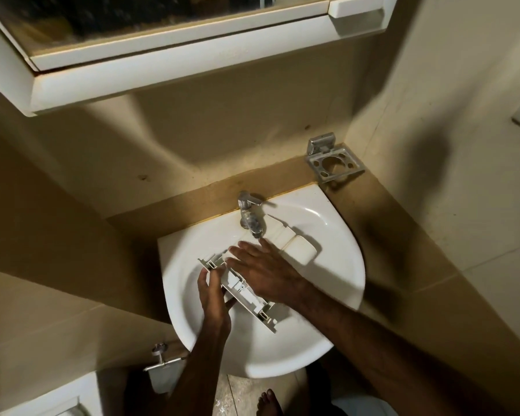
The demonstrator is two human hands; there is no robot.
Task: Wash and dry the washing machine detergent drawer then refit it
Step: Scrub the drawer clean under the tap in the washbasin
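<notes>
- Head view looks down into a white corner basin (pixel 327 265) under a chrome tap (pixel 250 216).
- Lying across the basin is the white plastic detergent drawer (pixel 246 291), its front panel edge towards me and its body reaching back under the spout.
- My left hand (pixel 215 298) grips the front panel near its left end, fingers curled round the edge.
- My right hand (pixel 263 273) lies flat on top of the drawer, fingers straight and spread, pressing or rubbing it.
- I cannot tell whether water is running.
- I judge the drawer to be light, stiff moulded plastic, likely slippery when wet, with thin clips and ribs that could snap.
- I would hold it by the sturdy front panel or the long side walls, not the small tabs.
- A metal tumbler holder (pixel 334 163) hangs on the wall to the right.
</notes>
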